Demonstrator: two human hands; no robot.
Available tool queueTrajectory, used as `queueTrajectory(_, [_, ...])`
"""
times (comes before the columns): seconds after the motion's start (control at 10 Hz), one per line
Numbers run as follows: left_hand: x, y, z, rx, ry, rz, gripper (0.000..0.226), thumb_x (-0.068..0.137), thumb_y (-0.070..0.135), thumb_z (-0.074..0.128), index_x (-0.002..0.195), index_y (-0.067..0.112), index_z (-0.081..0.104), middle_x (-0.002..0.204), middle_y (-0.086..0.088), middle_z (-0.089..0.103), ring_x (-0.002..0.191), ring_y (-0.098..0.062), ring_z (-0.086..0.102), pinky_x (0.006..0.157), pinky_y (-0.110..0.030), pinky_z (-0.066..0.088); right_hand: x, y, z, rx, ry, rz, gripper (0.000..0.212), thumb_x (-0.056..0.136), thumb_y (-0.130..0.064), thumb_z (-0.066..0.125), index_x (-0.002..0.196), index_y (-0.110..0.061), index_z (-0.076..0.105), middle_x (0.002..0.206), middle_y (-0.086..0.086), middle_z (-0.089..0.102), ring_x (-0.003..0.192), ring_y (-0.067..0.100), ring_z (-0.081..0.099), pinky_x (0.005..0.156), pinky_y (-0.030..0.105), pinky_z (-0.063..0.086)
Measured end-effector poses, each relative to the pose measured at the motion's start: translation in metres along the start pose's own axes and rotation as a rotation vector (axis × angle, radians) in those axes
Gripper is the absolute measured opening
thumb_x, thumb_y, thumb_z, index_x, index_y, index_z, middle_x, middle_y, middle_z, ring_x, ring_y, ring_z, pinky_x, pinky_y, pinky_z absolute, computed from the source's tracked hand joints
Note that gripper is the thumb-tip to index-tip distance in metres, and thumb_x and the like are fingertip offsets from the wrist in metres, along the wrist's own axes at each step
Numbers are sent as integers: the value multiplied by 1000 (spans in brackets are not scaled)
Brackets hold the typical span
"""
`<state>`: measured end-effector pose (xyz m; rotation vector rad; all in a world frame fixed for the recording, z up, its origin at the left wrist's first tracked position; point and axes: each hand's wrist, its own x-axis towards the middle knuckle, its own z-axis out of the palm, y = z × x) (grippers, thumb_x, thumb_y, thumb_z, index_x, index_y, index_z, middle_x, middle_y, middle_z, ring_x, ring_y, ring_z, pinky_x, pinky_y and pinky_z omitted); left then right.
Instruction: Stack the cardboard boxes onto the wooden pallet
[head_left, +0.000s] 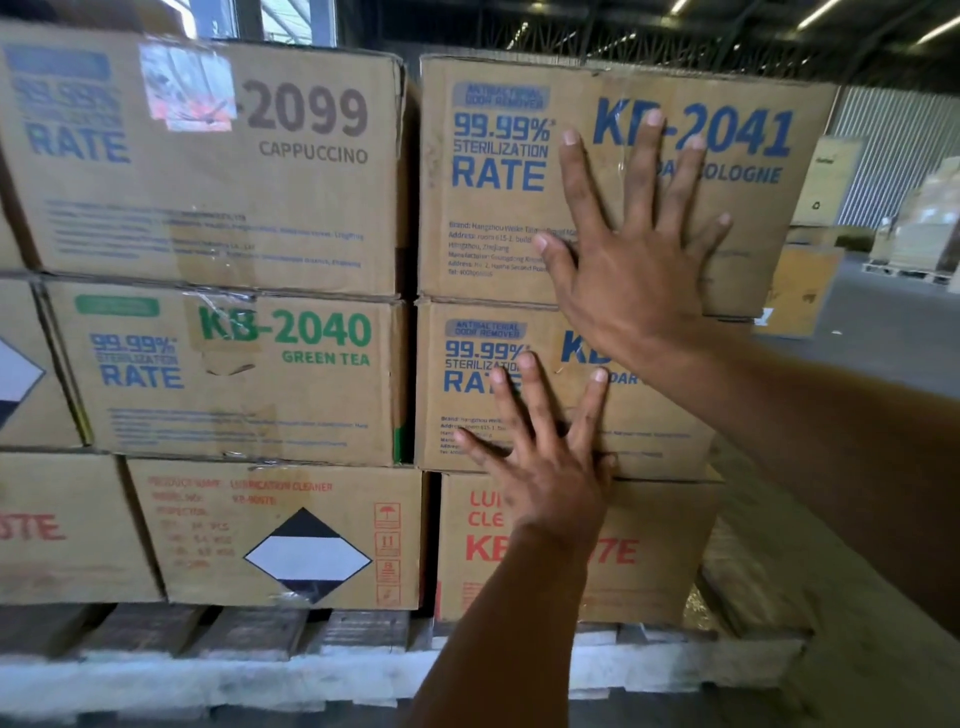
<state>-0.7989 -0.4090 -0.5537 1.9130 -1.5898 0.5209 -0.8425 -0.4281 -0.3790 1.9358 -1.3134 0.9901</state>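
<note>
Nearest you, below your left grip (550, 478), the wooden pallet (260, 670) carries the stack, its front board pale and scuffed. Your left grip is wide, fingers spread and straight, palm flat against the lower front of the middle box (665, 426), with the heel of the hand crossing the seam onto the red-lettered bottom box (649, 587) just beneath. Above and slightly right of it, your right grip (628, 275) is also wide and holds nothing; its spread fingers press flat on the front of the KB-2041 box (488, 218), the top carton of this column, and its wrist lies over the seam with the middle box. Left of your left grip sits the KB-2040 green tea box (234, 384), and below that the lubrication cleaner box (275, 535) with a black-and-white diamond mark. Left of your right grip, across a narrow gap, stands the 2099 cappuccino box (208, 171), level with the KB-2041 box. Far beyond your right grip, across the grey floor (883, 332), more stacked cartons (930, 223) stand by a corrugated wall.
</note>
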Motion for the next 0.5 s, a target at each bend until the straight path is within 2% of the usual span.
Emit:
queueTrajectory(0.1, [-4,-3,-7,30,-21,19,97,94,58,46,145,42,-36,149,-22,-46,136,-47,-42,96,-85,-2,-3,7,-9,15,-60,-30,79,96,-64,39,157,-42,-6,166,16,-18,149,50,-14,103,83,13])
queueTrajectory(0.2, [-8,-9,-24,13,-83,77,91,97,56,39,145,39,-37,145,-20,-52,134,-45,-46,103,-82,7,-10,15,-23,48,-155,-70,82,94,-65,43,159,-39,0,167,12,-14,151,45,-11,113,74,15])
queueTrajectory(0.3, [-20,-20,-47,21,-160,137,94,97,54,42,148,35,-34,150,-20,-45,141,-45,-35,109,-74,10,-25,20,-46,154,-266,-21,78,95,-62,45,159,-35,10,168,11,0,153,38,5,121,57,18])
queueTrajectory(0.4, [-32,-32,-76,121,-299,203,84,100,42,44,157,22,-15,162,-25,-8,148,-45,6,112,-66,21,-52,17,-75,265,-237,121,65,96,-46,57,154,-24,36,164,18,17,150,34,19,119,40,22])
queueTrajectory(0.5, [-51,-48,-101,271,-533,255,63,94,15,60,149,6,31,145,-23,35,131,-39,42,99,-54,44,-82,21,-111,355,-111,234,45,93,-16,64,137,-15,59,146,18,41,131,32,48,108,32,37])
